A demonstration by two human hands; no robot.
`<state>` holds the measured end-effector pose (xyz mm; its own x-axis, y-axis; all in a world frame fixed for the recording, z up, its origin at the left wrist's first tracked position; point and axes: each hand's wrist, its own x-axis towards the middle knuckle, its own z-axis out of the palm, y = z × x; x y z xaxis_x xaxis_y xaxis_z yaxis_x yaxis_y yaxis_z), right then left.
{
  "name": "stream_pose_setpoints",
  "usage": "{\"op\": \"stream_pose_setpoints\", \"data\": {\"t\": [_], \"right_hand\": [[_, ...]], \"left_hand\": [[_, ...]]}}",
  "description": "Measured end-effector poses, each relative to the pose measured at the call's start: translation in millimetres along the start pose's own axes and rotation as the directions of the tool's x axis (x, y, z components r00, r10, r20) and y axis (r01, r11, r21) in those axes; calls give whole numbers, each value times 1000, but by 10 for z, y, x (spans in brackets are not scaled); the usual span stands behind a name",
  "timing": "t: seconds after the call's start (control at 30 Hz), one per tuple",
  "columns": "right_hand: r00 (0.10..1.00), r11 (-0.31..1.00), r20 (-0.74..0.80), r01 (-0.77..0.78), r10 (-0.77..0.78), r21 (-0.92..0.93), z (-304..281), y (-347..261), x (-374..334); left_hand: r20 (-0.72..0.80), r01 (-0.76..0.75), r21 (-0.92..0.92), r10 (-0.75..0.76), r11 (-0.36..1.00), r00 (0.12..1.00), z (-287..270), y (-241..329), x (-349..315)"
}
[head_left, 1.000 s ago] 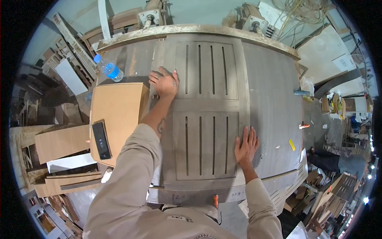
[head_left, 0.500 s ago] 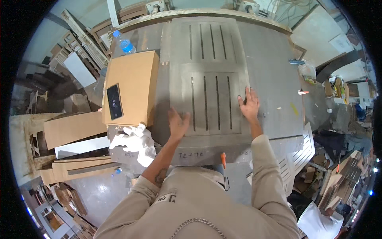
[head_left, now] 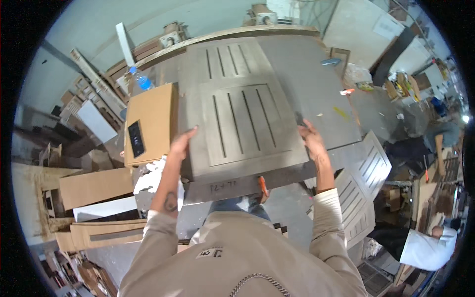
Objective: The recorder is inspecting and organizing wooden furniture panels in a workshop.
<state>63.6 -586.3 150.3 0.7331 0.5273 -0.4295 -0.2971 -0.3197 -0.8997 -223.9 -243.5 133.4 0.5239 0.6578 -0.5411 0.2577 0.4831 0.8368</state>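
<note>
A long grey slotted door panel (head_left: 252, 157) lies lengthwise before me on the grey worktable (head_left: 307, 74), with two framed groups of dark slots. Its near end looks raised a little off the table. At the panel's left edge, my left hand (head_left: 182, 143) grips it, thumb towards the top face and the other fingers mostly hidden. My right hand (head_left: 312, 141) is closed on the right edge near the same end. An orange-handled tool (head_left: 262, 185) sticks out at the table's front edge, below the panel.
Left of the panel, a cardboard box (head_left: 161, 106) carries a dark phone (head_left: 135, 138). A water bottle (head_left: 142, 79) lies behind it, white cloth (head_left: 151, 180) in front. More slotted panels (head_left: 354, 198) lean at the right. A person in white (head_left: 428, 247) is at lower right.
Both hands have gone from lying open on or beside the panel to gripping its two edges. The panel's near end appears lifted. My view has turned somewhat.
</note>
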Motion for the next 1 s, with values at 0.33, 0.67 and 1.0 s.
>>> {"op": "stream_pose_setpoints", "data": {"t": [0.33, 0.67, 1.0], "right_hand": [[934, 841, 221, -351, 281, 411, 1423, 678, -1414], [954, 927, -267, -27, 136, 375, 2272, -110, -1998], [735, 989, -673, -26, -79, -144, 2182, -1457, -2396]], "left_hand": [[-59, -496, 144, 508, 856, 859, -122, 1437, -1377], [564, -819, -27, 685, 574, 461, 481, 1387, -1505], [341, -317, 622, 117, 716, 933, 205, -787, 543]]}}
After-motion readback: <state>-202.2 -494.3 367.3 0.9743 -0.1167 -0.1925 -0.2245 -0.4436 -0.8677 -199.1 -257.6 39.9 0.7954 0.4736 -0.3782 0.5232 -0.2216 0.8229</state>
